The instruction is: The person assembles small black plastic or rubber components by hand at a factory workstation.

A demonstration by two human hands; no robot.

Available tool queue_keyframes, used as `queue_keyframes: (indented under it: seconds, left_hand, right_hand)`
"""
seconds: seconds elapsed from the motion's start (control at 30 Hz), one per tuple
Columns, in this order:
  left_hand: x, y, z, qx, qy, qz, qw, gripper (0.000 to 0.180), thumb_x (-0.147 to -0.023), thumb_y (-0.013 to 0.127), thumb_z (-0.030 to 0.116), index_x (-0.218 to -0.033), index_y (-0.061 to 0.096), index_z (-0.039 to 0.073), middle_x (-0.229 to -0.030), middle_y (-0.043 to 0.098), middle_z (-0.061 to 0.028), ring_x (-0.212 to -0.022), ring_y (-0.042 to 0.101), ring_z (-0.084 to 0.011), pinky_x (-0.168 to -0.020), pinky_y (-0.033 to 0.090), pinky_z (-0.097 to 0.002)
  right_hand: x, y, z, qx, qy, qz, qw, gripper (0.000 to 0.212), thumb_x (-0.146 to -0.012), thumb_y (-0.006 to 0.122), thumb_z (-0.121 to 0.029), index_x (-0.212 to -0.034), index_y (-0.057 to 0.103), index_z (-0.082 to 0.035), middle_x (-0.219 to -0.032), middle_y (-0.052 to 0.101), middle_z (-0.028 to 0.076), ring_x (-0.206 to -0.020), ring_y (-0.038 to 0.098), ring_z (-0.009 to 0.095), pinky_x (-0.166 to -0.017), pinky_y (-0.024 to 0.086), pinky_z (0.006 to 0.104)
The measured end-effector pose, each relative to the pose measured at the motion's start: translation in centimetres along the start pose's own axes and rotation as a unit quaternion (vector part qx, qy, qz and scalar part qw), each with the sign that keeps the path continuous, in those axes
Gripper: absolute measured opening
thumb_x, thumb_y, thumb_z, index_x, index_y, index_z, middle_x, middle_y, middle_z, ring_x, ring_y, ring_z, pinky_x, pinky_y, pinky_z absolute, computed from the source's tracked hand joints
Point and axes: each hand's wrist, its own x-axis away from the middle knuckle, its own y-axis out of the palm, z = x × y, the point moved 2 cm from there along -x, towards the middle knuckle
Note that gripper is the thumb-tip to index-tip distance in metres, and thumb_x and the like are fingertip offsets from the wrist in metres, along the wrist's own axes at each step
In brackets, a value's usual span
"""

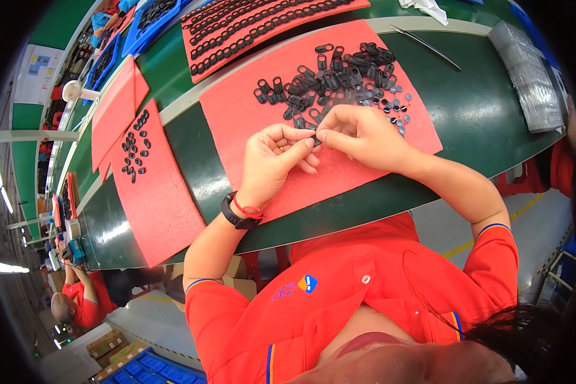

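My left hand (276, 159) and my right hand (365, 137) meet over the near part of a pink foam mat (237, 125). Fingertips of both hands pinch a small black plastic part (317, 140), mostly hidden by the fingers. Just beyond them lies a loose pile of black oblong plastic parts (326, 80), each with a ring-like opening. To the right of the pile, small round discs (397, 109), some silvery and some dark, are scattered on the same mat. A dark band is on my left wrist.
Left, another pink mat (166, 205) carries several small black parts (134, 147). Beyond, a pink board (189, 38) holds rows of black parts. Metal tweezers (425, 47) and clear plastic trays (525, 77) lie right on the green table (454, 96). Another person (83, 301) sits far left.
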Motion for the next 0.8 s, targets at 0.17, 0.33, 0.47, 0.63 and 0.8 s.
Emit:
queue_keyframes:
  seconds: [0.17,0.33,0.47,0.63,0.8]
  left_hand:
    - [0.1,0.1,0.1,0.004,-0.003,-0.008,1.000,0.013,-0.084,0.058,0.001,-0.094,0.057,-0.008,-0.082,0.063,-0.0144,-0.065,0.063,-0.0148,-0.055,0.054,-0.0239]
    - [0.2,0.4,0.0,0.006,-0.005,-0.006,1.000,0.011,-0.083,0.058,0.000,-0.093,0.059,-0.006,-0.081,0.064,-0.0144,-0.063,0.062,-0.0131,-0.053,0.052,-0.0217]
    - [0.3,0.5,0.1,0.001,-0.010,-0.009,1.000,0.012,-0.083,0.058,0.000,-0.093,0.059,-0.006,-0.081,0.064,-0.0147,-0.062,0.061,-0.0128,-0.053,0.052,-0.0219]
    - [0.3,0.5,0.0,-0.002,-0.015,-0.009,1.000,0.012,-0.083,0.058,0.000,-0.094,0.059,-0.006,-0.082,0.065,-0.0148,-0.062,0.061,-0.0125,-0.053,0.052,-0.0219]
    - [0.2,0.3,-0.1,-0.001,-0.025,-0.010,1.000,0.011,-0.083,0.058,0.000,-0.092,0.059,-0.005,-0.082,0.065,-0.0148,-0.061,0.061,-0.0114,-0.053,0.051,-0.0209]
  right_hand:
    - [0.0,-0.2,-0.3,-0.093,0.094,-0.067,0.989,0.016,-0.084,0.060,-0.015,-0.089,0.057,0.000,-0.074,0.060,0.004,-0.054,0.050,0.005,-0.045,0.038,0.0194]
    - [0.0,-0.2,-0.4,-0.091,0.073,-0.059,0.991,0.015,-0.081,0.062,-0.011,-0.084,0.059,0.003,-0.074,0.064,0.007,-0.068,0.059,0.008,-0.059,0.045,0.0212]
    - [-0.1,-0.1,0.2,-0.098,0.068,-0.065,0.991,0.014,-0.082,0.062,-0.012,-0.085,0.057,0.000,-0.076,0.059,0.003,-0.065,0.054,0.005,-0.055,0.042,0.0190]
    - [-0.1,-0.2,0.3,-0.072,0.086,-0.072,0.991,0.014,-0.081,0.062,-0.012,-0.084,0.057,0.001,-0.076,0.059,0.002,-0.069,0.054,0.005,-0.058,0.042,0.0188]
    - [-0.1,-0.1,0.6,-0.060,0.092,-0.073,0.991,0.014,-0.081,0.062,-0.011,-0.084,0.056,0.001,-0.077,0.059,0.002,-0.070,0.055,0.005,-0.059,0.043,0.0189]
